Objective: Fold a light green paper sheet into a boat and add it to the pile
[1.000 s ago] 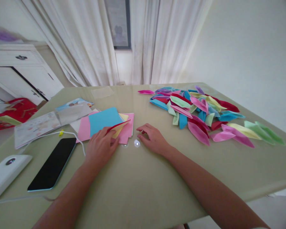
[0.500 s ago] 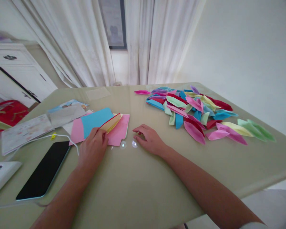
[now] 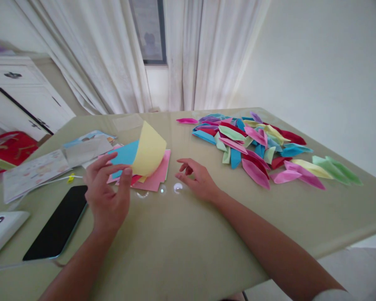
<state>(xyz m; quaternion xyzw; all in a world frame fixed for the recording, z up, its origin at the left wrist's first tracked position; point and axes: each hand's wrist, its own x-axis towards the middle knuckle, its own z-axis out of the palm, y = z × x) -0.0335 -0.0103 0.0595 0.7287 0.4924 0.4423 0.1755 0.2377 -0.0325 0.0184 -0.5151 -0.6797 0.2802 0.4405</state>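
Between the thumb and fingers of my left hand [image 3: 108, 196] is a corner of a yellow sheet of paper [image 3: 150, 150], raised and curving above the paper stack. Beneath it lie a blue sheet [image 3: 127, 152] and pink sheets [image 3: 163, 167], partly covered by the yellow one. A bit of red paper [image 3: 134, 179] shows under the yellow sheet's lower edge. To the right of the stack, my right hand [image 3: 196, 177] rests by the table surface, fingers loosely bent and thumb apart, with nothing in it.
A heap of folded colored paper pieces [image 3: 238, 138] covers the table's right back part. At left are a black phone [image 3: 58, 223], a white device [image 3: 6, 230], a white cable [image 3: 54, 179] and a printed booklet [image 3: 34, 173]. A clear sheet [image 3: 128, 122] lies at the back.
My left hand has lifted the yellow sheet up from the stack and moved slightly left, turning palm inward. The right hand has barely moved.
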